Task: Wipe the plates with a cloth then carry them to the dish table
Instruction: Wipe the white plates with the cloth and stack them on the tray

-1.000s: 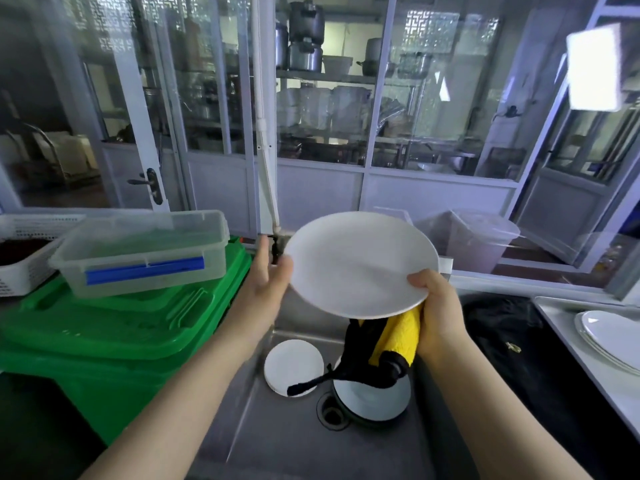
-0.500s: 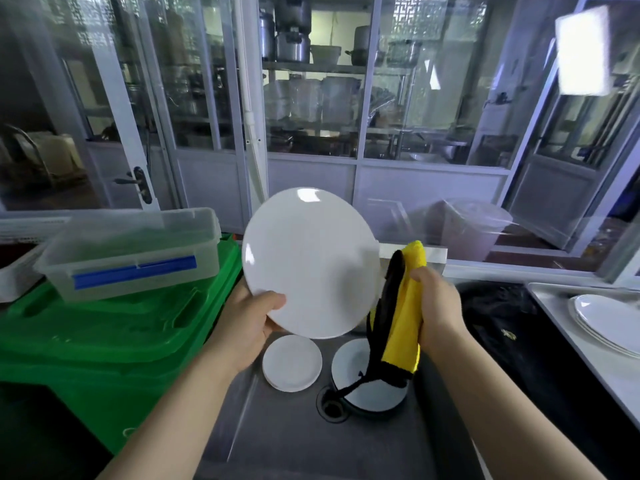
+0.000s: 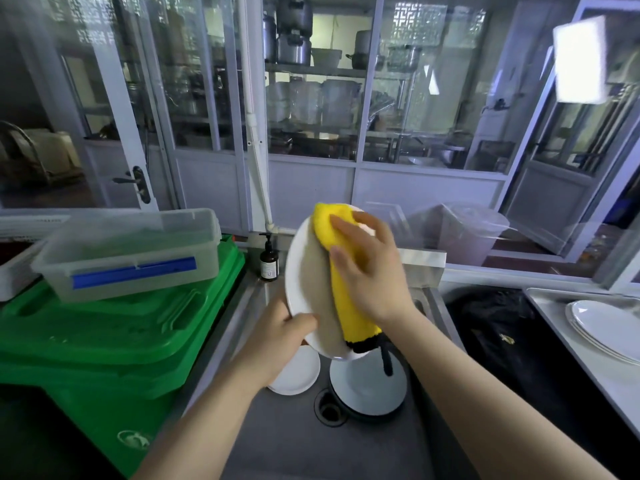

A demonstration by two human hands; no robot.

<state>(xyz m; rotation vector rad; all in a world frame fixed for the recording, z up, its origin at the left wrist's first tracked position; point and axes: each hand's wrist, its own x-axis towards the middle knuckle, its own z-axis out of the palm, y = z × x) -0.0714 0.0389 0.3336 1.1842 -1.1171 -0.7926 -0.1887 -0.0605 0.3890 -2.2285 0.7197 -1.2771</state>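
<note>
Head view: over the sink (image 3: 242,441), the left hand (image 3: 277,336) pinches the lower rim of a white plate (image 3: 306,285) held nearly upright, while the right hand (image 3: 369,271) presses a yellow cloth (image 3: 341,299) flat against its face. For a good wipe, I would keep the left grip firm at the rim, sweep the cloth across the whole face and edge, then turn the plate for its back. Two more plates (image 3: 367,389) lie in the sink; wiped ones (image 3: 609,323) sit on the counter (image 3: 554,341) to the right.
</note>
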